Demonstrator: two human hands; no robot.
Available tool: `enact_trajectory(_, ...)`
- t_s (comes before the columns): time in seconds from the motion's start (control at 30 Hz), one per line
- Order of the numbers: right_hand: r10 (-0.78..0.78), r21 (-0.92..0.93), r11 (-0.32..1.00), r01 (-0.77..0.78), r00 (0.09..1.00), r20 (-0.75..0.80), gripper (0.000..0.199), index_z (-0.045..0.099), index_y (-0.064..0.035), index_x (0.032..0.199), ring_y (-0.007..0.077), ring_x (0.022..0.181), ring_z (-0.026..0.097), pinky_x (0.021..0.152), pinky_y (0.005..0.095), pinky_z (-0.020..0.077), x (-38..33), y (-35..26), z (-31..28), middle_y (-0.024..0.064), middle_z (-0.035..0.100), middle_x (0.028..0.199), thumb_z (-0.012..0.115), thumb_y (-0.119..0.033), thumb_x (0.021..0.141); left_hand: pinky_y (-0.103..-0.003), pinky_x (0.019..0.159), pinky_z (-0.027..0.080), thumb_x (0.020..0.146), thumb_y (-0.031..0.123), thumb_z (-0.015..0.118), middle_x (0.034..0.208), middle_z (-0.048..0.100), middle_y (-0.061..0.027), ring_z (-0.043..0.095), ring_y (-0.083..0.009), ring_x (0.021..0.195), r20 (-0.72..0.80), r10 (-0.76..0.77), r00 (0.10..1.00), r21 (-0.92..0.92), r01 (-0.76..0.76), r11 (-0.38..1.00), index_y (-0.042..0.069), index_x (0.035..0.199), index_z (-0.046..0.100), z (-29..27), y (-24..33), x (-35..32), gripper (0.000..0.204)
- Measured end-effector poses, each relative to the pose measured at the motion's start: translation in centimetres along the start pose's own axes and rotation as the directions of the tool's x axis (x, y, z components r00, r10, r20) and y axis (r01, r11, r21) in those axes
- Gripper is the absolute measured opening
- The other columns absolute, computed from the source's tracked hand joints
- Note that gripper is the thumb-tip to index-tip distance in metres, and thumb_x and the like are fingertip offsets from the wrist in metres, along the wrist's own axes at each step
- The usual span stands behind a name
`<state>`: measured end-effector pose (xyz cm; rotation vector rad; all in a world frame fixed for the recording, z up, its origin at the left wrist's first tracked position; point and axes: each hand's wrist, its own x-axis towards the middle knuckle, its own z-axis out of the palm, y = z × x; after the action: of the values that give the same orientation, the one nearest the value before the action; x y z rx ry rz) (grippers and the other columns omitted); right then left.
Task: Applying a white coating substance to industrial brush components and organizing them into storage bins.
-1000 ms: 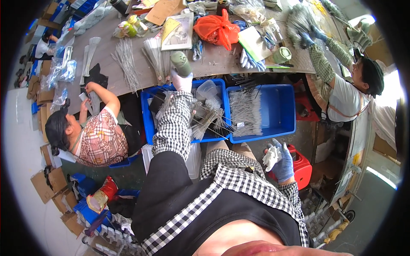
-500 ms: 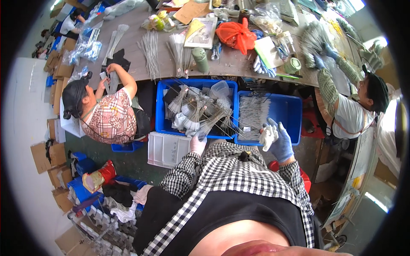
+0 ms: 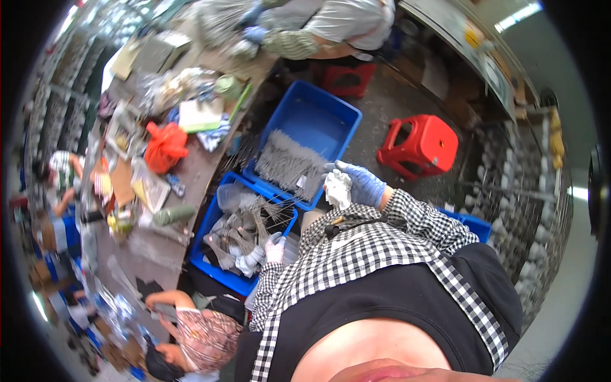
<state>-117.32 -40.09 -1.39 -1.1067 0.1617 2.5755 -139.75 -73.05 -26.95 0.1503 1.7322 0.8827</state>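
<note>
My right hand, in a blue glove, holds a crumpled white wad, perhaps cloth or a glove. It is beside the near edge of a blue bin partly filled with thin grey wire-like strands. My left hand, in a pale glove with greyish fingertips, is at the near rim of a second blue bin. Its fingers are too small and blurred to show a grip. Inside that bin lie wire bundles, white wrapped pieces and a clear plastic tub.
A cluttered table holds a red plastic bag and a green cylinder. Red stools stand on the floor. One co-worker sits at lower left; another, in blue gloves, handles wires at the top. Racks line the right.
The whole view has swung to the right, bringing a red stool and racks into sight. My right hand still holds the white wad, and my left hand stays by the bin.
</note>
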Motion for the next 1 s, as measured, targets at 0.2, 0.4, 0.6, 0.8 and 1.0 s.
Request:
enact_trajectory(0.2, -0.252, 0.145, 0.959, 0.244, 0.967, 0.04, 0.04, 0.053, -0.0067, 0.124, 0.0294, 0.094, 0.065, 0.079, 0.0508, 0.054, -6.1, -7.0, -10.0, 0.0142, 0.064, 0.107, 0.055, -0.035, 0.096, -0.028, 0.085, 0.05, 0.085, 0.003, 0.065, 0.108, 0.067, -0.0127, 0.063, -0.0173, 0.094, 0.059, 0.112, 0.992, 0.248, -0.124, 0.961, -0.003, 0.118, 0.059, 7.7, 12.4, 3.9, 0.034)
enact_trajectory(0.4, -0.429, 0.275, 0.871, 0.407, 0.903, 0.023, 0.037, 0.056, -0.0059, 0.121, 0.0309, 0.1, 0.063, 0.084, 0.053, 0.0523, -10.5, -15.6, -17.8, 0.0151, 0.063, 0.11, 0.06, -0.028, 0.092, -0.027, 0.075, 0.051, 0.086, 0.008, 0.066, 0.104, 0.067, -0.0103, 0.062, -0.0132, 0.086, 0.252, 0.139, 0.958, 0.288, -0.212, 0.934, -0.003, 0.119, 0.059, 23.7, 20.7, 7.6, 0.035)
enact_trajectory(0.6, -0.641, 0.385, 0.702, 0.599, 0.767, -0.023, 0.039, 0.051, -0.0024, 0.126, 0.0292, 0.098, 0.061, 0.088, 0.0519, 0.05, -18.2, -24.5, -21.5, 0.0156, 0.06, 0.111, 0.058, -0.019, 0.091, -0.028, 0.085, 0.051, 0.085, 0.012, 0.068, 0.105, 0.068, -0.0105, 0.064, -0.0158, 0.093, 0.577, 0.194, 0.793, 0.348, -0.454, 0.82, 0.0, 0.12, 0.06, 41.3, 26.7, 7.9, 0.037)
enact_trajectory(0.8, -0.821, 0.512, 0.488, 0.707, 0.571, -0.006, 0.037, 0.052, -0.0007, 0.125, 0.0298, 0.1, 0.06, 0.09, 0.0518, 0.0481, -23.8, -27.2, -27.4, 0.0163, 0.06, 0.111, 0.056, -0.015, 0.092, -0.027, 0.087, 0.05, 0.086, 0.006, 0.066, 0.104, 0.069, -0.0094, 0.064, -0.0155, 0.097, 0.711, 0.157, 0.686, 0.413, -0.588, 0.695, 0.002, 0.116, 0.062, 52.0, 33.7, 6.5, 0.03)
enact_trajectory(1.0, -0.821, 0.46, 0.33, 0.824, 0.491, -0.291, 0.039, 0.053, -0.0041, 0.126, 0.0356, 0.101, 0.059, 0.087, 0.0521, 0.0492, -28.0, -27.4, -29.0, 0.0176, 0.06, 0.111, 0.056, -0.021, 0.09, -0.028, 0.083, 0.051, 0.082, 0.012, 0.071, 0.098, 0.071, -0.011, 0.066, -0.0169, 0.09, 0.605, 0.245, 0.757, 0.485, -0.595, 0.641, 0.002, 0.106, 0.068, 53.9, 36.1, 11.6, 0.027)
